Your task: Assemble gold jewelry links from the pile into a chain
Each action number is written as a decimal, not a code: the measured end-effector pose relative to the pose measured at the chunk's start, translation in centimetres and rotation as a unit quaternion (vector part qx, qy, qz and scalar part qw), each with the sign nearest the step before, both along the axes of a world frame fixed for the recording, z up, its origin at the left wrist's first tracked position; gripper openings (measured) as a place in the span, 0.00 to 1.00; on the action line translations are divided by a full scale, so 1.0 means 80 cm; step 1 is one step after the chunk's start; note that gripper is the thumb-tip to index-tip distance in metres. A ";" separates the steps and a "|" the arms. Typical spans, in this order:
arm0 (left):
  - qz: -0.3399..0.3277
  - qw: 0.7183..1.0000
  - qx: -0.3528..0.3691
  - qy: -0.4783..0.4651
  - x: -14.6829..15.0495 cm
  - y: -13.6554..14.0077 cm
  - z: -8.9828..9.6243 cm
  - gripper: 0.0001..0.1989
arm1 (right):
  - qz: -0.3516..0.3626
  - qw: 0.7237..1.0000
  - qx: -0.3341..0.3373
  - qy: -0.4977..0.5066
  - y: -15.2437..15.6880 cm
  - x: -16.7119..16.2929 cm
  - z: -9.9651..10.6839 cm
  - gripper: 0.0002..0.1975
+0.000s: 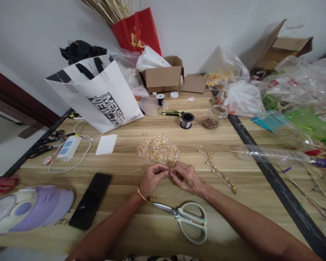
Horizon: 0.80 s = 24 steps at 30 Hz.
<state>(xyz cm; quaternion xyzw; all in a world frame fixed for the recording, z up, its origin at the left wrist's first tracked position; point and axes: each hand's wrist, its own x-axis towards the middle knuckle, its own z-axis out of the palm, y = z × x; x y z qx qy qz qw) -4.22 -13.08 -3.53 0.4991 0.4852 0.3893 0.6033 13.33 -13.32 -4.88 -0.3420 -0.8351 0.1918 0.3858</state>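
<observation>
Both hands meet just in front of a pile of small gold and silver beads (161,148). My left hand (154,177), with a gold bangle at its wrist, is closed in a pinch. My right hand (187,177) pinches close against it, fingertips almost touching. Whatever lies between the fingers is too small to make out. Scissors (191,221) with pale handles lie below the hands, blades pointing left. A few tiny beads (177,194) rest between the hands and the scissors. To the right lies a bundle of gold and silver beaded strands (217,170).
A spool of wire (187,120), a utility knife (170,113) and a glass jar of beads (212,123) stand or lie behind the pile. A black phone (91,201), lilac bottle (40,210) and power strip (69,148) are left. Plastic bottles (301,76) crowd the right.
</observation>
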 end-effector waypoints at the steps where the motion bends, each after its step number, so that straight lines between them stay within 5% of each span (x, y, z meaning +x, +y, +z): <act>1: 0.001 1.000 -0.002 -0.001 0.000 0.000 0.001 0.09 | -0.001 1.000 0.000 0.000 0.000 0.000 0.000 0.03; 24: -0.018 1.000 0.015 0.015 -0.001 0.001 0.006 0.12 | -0.005 1.000 0.019 -0.002 0.001 0.001 -0.003 0.03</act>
